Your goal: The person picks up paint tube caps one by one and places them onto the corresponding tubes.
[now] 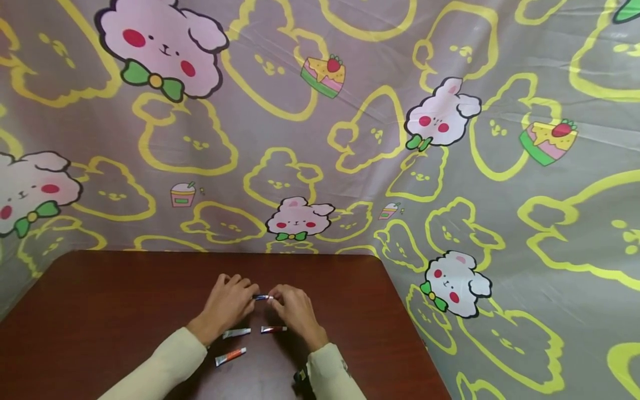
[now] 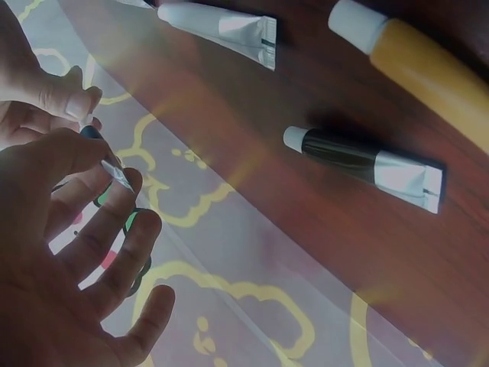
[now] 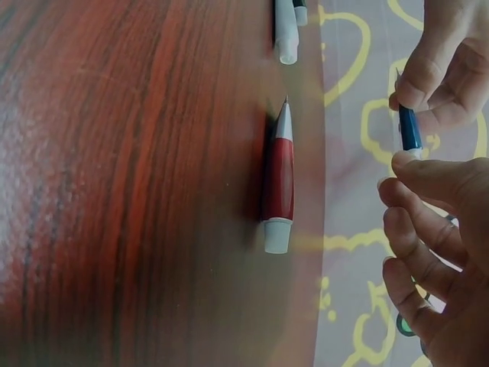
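Note:
Between my two hands is a small blue paint tube (image 3: 410, 126), held a little above the far part of the table. My left hand (image 1: 229, 300) pinches its flat silver end (image 2: 118, 174) between thumb and forefinger. The other left fingers are spread. At the opposite end, my right hand (image 1: 296, 311) pinches the white cap with thumb and fingertip. Closer to me lie a red tube (image 1: 273, 329), a white tube (image 1: 237, 333) and an orange tube (image 1: 231, 356). A dark tube (image 2: 340, 157) shows in the left wrist view; the left arm hides it from the head view.
The brown wooden table (image 1: 125, 300) reaches back to a hanging cloth (image 1: 280, 128) printed with rabbits and yellow outlines. More of this cloth (image 1: 500, 211) hangs along the right side. The loose tubes lie between my forearms.

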`<action>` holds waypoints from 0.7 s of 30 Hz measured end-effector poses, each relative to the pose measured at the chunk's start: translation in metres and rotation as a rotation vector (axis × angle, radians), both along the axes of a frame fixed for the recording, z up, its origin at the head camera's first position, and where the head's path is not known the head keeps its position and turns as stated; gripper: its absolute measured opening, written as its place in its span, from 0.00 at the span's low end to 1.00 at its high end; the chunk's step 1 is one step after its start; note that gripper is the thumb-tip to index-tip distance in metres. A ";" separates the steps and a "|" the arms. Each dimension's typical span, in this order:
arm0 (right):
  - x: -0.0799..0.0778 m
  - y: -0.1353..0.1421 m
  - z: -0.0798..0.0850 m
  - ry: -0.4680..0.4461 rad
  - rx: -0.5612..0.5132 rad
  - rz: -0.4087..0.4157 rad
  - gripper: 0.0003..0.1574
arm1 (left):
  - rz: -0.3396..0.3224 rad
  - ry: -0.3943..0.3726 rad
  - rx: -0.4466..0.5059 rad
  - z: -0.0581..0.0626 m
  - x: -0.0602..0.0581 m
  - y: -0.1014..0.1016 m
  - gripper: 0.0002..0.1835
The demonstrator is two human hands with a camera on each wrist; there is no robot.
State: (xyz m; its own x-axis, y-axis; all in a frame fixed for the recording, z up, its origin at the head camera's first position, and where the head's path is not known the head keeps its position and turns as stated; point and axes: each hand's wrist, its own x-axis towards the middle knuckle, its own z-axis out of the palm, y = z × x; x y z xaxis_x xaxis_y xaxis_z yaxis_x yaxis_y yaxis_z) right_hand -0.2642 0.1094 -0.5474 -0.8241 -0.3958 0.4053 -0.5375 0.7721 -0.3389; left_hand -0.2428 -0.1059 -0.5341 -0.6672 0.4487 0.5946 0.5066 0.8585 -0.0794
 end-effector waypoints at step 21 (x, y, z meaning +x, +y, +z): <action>-0.001 0.005 0.002 -0.056 0.004 0.082 0.06 | -0.001 -0.017 -0.028 0.000 0.004 0.004 0.11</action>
